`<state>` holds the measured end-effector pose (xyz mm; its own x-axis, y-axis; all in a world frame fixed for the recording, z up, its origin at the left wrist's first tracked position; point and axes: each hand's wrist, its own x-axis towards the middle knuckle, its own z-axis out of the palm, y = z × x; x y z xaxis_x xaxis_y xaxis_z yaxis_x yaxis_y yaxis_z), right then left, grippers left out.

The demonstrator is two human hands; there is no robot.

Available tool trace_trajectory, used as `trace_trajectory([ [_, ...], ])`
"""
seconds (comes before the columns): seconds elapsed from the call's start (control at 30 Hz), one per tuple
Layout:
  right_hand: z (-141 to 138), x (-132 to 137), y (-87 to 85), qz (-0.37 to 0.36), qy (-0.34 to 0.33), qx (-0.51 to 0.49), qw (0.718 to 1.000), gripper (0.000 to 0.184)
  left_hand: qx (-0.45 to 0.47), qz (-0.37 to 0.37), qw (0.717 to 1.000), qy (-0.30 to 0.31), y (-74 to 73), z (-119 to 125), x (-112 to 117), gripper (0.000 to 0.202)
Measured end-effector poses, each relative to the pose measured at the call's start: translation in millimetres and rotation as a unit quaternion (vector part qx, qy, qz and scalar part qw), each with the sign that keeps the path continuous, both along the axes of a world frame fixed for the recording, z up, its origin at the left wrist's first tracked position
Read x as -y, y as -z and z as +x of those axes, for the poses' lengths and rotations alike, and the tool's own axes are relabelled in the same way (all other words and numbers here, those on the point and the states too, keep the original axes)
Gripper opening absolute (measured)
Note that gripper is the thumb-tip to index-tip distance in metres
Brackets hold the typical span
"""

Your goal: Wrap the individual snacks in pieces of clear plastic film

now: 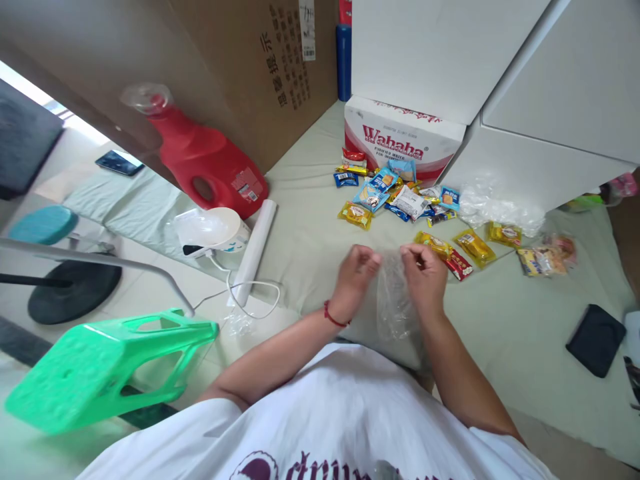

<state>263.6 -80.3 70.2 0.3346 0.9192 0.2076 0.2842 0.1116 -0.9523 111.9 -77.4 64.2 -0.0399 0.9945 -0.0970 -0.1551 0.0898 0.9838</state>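
Observation:
A clear plastic bag (395, 303) hangs between my two hands in front of my chest. My left hand (356, 280), with a red cord at the wrist, is closed in a pinch at the bag's upper left edge. The upper right edge is pinched by the thumb and fingers of my right hand (425, 275). Just beyond my right hand lie a yellow snack packet (433, 244) and a red snack packet (459, 265). Farther off is a pile of small wrapped snacks, among them a blue packet (371, 197) and a white packet (410, 202).
A Wahaba carton (403, 140) stands behind the snacks, against white cabinets. Crumpled clear bags (500, 203) lie to its right. On the left are a red detergent bottle (215, 163), a white tub (227, 229), a white roll (255, 253) and a green stool (90, 367). A black pouch (596, 340) lies right.

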Motion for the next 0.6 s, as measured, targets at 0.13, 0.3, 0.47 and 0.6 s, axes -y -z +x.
trace_trajectory([
  [0.13, -14.3, 19.3, -6.6, 0.025, 0.003, 0.002, 1.0, 0.024, 0.151, -0.048, 0.985, 0.069, -15.3, 19.2, 11.9, 0.042],
  [0.3, 25.1, 23.6, -0.8, 0.019, 0.069, -0.199, 0.977, 0.032, 0.207, -0.133, 0.969, 0.004, -7.6, -12.4, 0.4, 0.036],
  [0.47, 72.4, 6.6, 21.7, -0.095, 0.071, -0.129, 0.984, 0.037, 0.004, -0.182, 0.983, 0.026, 21.3, -42.0, -38.2, 0.015],
  [0.6, 97.3, -27.8, 52.5, -0.155, 0.001, -0.017, 0.988, 0.039, -0.094, -0.166, 0.981, 0.035, 46.3, -51.6, -84.6, 0.014],
])
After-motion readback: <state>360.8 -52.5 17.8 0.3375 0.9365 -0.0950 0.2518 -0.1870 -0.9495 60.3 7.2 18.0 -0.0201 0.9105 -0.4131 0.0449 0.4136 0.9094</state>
